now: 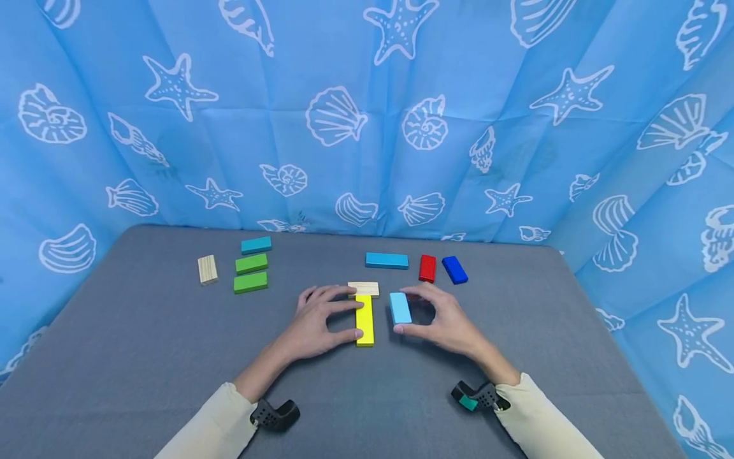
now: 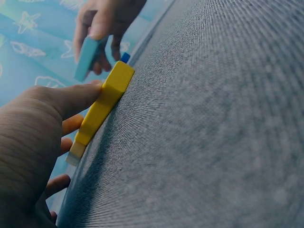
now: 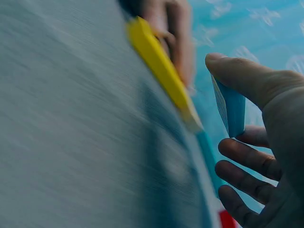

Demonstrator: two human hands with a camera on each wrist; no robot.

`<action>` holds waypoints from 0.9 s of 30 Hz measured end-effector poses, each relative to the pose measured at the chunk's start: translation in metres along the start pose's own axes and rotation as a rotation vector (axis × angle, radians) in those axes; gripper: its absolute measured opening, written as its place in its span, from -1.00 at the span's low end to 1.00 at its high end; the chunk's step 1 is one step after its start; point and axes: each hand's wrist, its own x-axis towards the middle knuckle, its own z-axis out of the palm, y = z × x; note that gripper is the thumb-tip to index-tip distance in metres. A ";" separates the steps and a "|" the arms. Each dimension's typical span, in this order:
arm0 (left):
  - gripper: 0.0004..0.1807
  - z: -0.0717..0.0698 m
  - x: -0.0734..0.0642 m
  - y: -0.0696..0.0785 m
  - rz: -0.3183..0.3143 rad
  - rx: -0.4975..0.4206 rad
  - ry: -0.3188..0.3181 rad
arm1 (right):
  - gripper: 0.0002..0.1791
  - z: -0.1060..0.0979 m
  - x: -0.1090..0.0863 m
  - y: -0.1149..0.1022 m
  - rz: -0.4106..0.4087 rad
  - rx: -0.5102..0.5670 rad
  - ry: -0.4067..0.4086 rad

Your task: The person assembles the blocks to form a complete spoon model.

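Note:
A long yellow block (image 1: 364, 324) lies flat on the table, its far end against a plain wooden block (image 1: 371, 289) set crosswise, the two forming a T. My left hand (image 1: 314, 325) lies along their left side, thumb and index fingertips touching the yellow block and another finger at the wooden one. To the right, my right hand (image 1: 450, 324) pinches a light blue block (image 1: 400, 308) between thumb and index finger. In the right wrist view this block (image 3: 233, 110) is held up off the table, its other fingers spread loosely below.
Behind the hands lie a blue block (image 1: 387, 260), a red block (image 1: 427, 268) and a dark blue block (image 1: 455, 270). At the back left are a wooden block (image 1: 208, 269), a teal block (image 1: 255, 245) and two green blocks (image 1: 250, 282). A shell-patterned curtain (image 1: 252, 146) hangs behind the grey table (image 1: 143, 357).

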 end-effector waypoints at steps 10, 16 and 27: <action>-0.41 0.001 0.001 0.000 0.008 0.013 0.007 | -0.34 0.027 -0.018 -0.015 -0.034 0.052 -0.155; -0.41 0.002 0.001 -0.001 0.013 0.013 0.015 | -0.40 0.036 -0.022 -0.018 -0.106 0.069 -0.192; -0.41 0.002 0.000 -0.002 0.015 0.016 0.019 | -0.34 0.046 -0.022 -0.023 -0.104 -0.041 -0.181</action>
